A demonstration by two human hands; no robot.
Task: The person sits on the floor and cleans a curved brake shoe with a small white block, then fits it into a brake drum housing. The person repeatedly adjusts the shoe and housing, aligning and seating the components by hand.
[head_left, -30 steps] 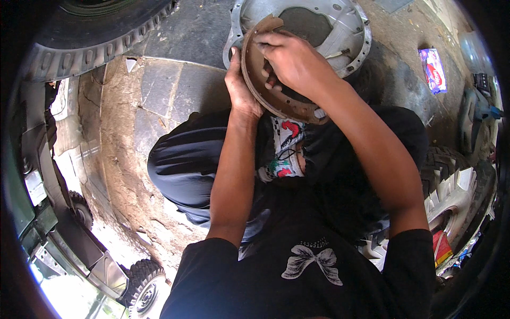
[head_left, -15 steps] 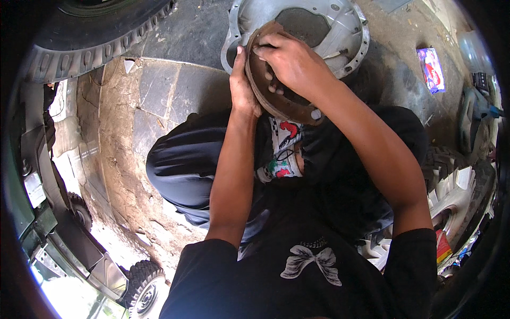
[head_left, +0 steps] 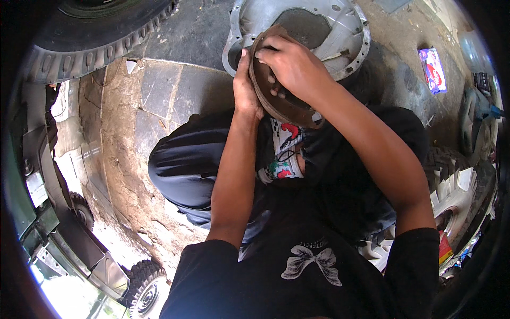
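Observation:
A rusty, curved brake shoe (head_left: 287,109) is held tilted over my lap. My left hand (head_left: 245,87) grips its outer left side, thumb pointing up along the rim; the left fingertips show on the inner side. My right hand (head_left: 291,61) reaches over from the right, with its bent fingers pressed against the upper inner face of the shoe. Whether a small thing sits under the right fingertips cannot be made out. Just beyond the shoe, a grey metal bell housing (head_left: 348,40) lies on the floor, partly covered by my right hand and the shoe.
A big tyre (head_left: 101,45) stands at the far left. Along the left edge is a dark green vehicle body (head_left: 53,223), with a small wheel (head_left: 146,292) below it. A purple packet (head_left: 432,70) lies on the floor at right. More wheel parts (head_left: 454,196) sit beside my right arm.
The brake shoe and both hands have shifted very slightly down and to the right in view. My hold on the shoe looks the same.

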